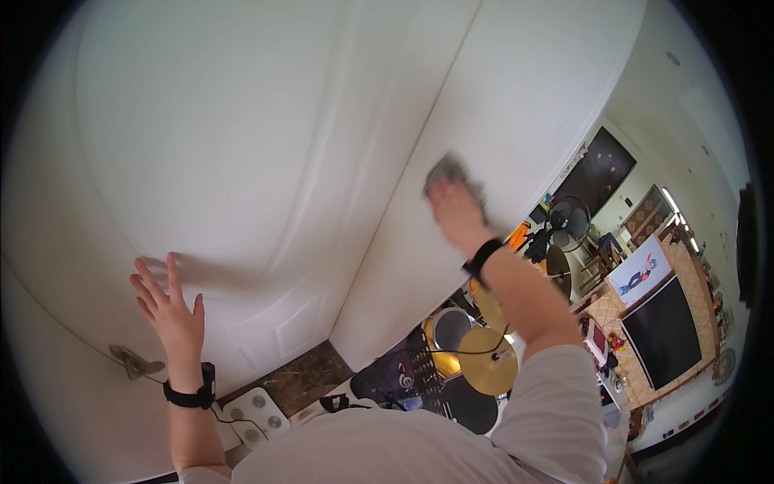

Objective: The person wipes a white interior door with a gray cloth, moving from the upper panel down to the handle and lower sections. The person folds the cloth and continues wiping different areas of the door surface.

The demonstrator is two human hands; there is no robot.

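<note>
My left hand (173, 320) has its fingers spread and its palm towards a white panelled door (199, 151). It holds nothing, and whether the palm presses on the door is hard to tell. Below that hand sits a metal door handle (136, 363). Farther right, my right hand (455, 213) is blurred and presses a grey cloth (446, 166) to a smooth white panel (526, 109). A narrow dark seam divides this panel from the door. The hand covers part of the cloth. Both wrists wear black bands.
A drum kit with a gold cymbal (488, 363) stands below my right arm. A white scale with round metal pads (259, 414) lies near a brown stone floor strip (308, 372). Farther off are a standing fan (568, 222) and a dark television (663, 333).
</note>
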